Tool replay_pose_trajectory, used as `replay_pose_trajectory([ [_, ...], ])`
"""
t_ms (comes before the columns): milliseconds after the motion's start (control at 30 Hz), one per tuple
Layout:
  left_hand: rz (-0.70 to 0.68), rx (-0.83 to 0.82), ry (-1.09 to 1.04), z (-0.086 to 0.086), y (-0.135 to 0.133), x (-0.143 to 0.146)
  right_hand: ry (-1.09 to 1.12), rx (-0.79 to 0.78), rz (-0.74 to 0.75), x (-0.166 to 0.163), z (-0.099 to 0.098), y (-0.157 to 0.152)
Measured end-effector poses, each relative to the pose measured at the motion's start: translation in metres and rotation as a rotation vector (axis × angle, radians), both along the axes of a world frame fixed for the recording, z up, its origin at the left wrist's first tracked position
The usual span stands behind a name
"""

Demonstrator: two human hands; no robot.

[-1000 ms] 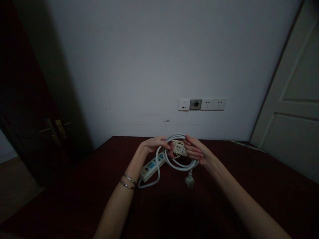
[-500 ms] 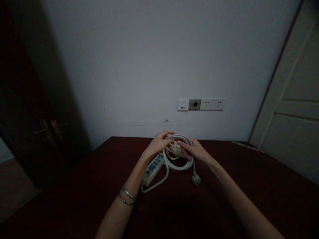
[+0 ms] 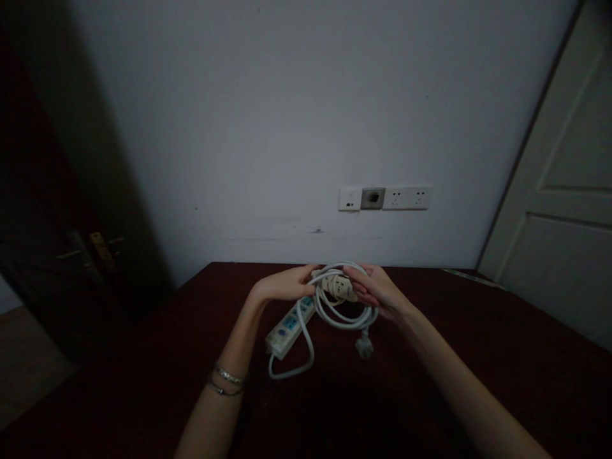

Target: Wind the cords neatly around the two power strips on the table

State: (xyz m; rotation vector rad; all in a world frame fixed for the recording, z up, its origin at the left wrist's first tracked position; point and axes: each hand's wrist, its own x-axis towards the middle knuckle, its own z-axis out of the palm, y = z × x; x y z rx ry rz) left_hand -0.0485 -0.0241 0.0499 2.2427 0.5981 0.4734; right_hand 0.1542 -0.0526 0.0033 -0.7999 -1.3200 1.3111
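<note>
- Centrally, a white cable coil [image 3: 347,327] is held between two hands over the dark red worktop [image 3: 406,395].
- The left hand [image 3: 289,284] is at the coil's left side, thumb and fingers narrowed on the loops.
- The right hand [image 3: 382,292] has its fingers curled about the coil's right side, the thumb lying along the upper loops.
- A pale plug [image 3: 364,347] hangs just below the coil.
- A slack stretch of cable bends down to the near end of a power strip [image 3: 291,325] with blue sockets, slanted on the worktop beside the left hand.
- Through the loops shows a cream socket block [image 3: 337,287]; whether it touches them I cannot tell.
- Two bracelets [image 3: 228,377] circle the left wrist.
- Behind, wall plates [image 3: 406,198] sit in a row on the pale wall [image 3: 268,127].
</note>
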Motion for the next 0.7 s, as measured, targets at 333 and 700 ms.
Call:
replay_pose_trajectory([
  [333, 0.459, 0.139, -0.250, 0.004, 0.001, 0.003, 0.044, -0.090, 0.030, -0.001, -0.003, 0.006],
  [700, 0.415, -0.281, -0.766, 0.000, 0.012, 0.011, 0.142, -0.105, 0.399, -0.004, -0.004, -0.005],
])
